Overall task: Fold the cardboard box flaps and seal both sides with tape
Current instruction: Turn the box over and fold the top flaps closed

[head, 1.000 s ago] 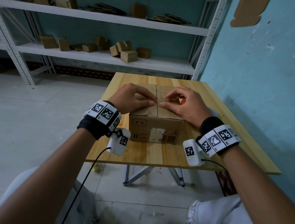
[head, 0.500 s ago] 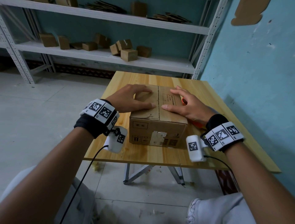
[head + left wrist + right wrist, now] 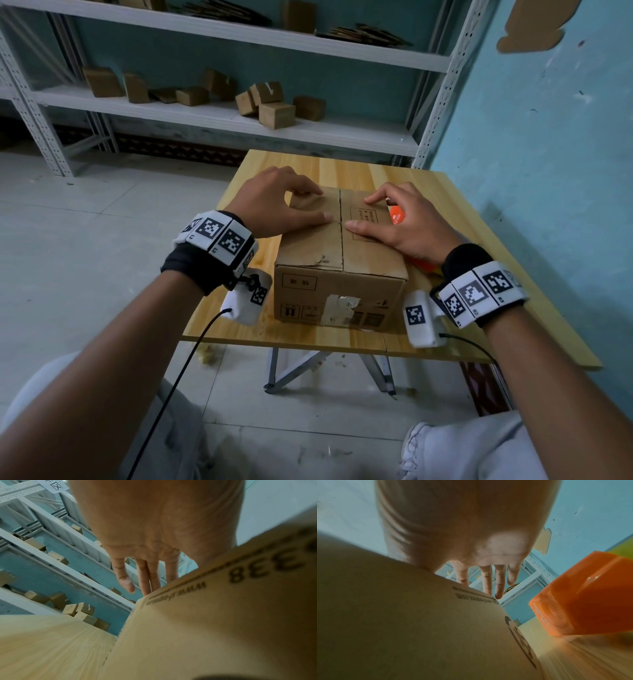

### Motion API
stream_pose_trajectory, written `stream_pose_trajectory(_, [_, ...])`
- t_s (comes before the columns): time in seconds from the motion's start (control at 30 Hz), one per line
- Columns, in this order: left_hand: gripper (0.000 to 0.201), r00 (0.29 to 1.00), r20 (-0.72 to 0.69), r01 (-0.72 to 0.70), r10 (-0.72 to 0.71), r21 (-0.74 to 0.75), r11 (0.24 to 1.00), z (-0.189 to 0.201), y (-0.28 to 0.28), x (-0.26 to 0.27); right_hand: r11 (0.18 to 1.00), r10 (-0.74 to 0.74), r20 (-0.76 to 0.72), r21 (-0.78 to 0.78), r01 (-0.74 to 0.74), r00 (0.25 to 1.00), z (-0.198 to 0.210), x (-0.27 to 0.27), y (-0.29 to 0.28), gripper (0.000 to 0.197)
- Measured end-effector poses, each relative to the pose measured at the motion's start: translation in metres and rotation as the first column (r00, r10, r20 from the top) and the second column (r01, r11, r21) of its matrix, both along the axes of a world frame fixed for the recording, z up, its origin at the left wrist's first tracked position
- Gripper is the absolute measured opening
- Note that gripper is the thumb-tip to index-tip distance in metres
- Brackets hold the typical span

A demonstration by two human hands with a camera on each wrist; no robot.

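A brown cardboard box (image 3: 339, 274) stands on the wooden table (image 3: 342, 337) with its two top flaps folded down, meeting at a middle seam. My left hand (image 3: 274, 205) presses on the left flap, thumb and fingertips down beside the seam. My right hand (image 3: 394, 222) presses on the right flap the same way. Both hands hold nothing. An orange tape dispenser (image 3: 397, 217) lies on the table just right of the box, partly hidden by my right hand; the right wrist view shows the tape dispenser (image 3: 583, 599) close by. The box side (image 3: 214, 622) fills the left wrist view, below the left fingers (image 3: 145, 578).
A white metal shelf rack (image 3: 222, 116) with several small cardboard boxes stands behind the table. A blue wall (image 3: 548, 171) runs close along the table's right side. The table's near edge lies just in front of the box.
Both hands have spread apart and flattened on the flaps, fingertips sliding from the seam's middle toward the far end. The flaps lie flatter than a second ago.
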State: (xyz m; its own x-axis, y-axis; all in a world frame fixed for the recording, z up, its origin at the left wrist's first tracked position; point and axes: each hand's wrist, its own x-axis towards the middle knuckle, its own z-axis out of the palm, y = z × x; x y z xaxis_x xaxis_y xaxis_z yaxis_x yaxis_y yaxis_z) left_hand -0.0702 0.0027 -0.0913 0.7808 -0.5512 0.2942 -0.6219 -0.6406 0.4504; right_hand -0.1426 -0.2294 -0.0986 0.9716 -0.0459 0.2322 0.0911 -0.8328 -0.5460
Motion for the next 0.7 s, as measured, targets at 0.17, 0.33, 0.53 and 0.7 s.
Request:
stream_pose_trajectory(0.17, [0.047,0.999,0.037,-0.022,0.025,-0.080,0.997,0.003,0.000,-0.003,1.000,-0.006,0.071,-0.016,0.007,0.997,-0.003,0.001,0.002,0.055])
stream_pose_trajectory(0.33, [0.046,0.998,0.057,-0.021,0.025,-0.079,0.997,-0.002,-0.003,-0.002,0.999,-0.023,0.096,-0.033,0.026,0.995,-0.007,0.004,0.002,0.057])
stream_pose_trajectory(0.53, [0.048,0.999,0.013,0.050,-0.050,0.038,0.998,-0.012,-0.010,0.000,0.997,0.079,0.030,0.017,-0.080,0.996,-0.009,0.007,0.005,0.052])
stream_pose_trajectory(0.7, [0.044,0.990,-0.108,0.090,-0.086,0.042,0.995,-0.014,-0.012,0.003,0.976,0.175,-0.024,0.139,-0.170,0.984,-0.010,0.007,0.007,0.048])
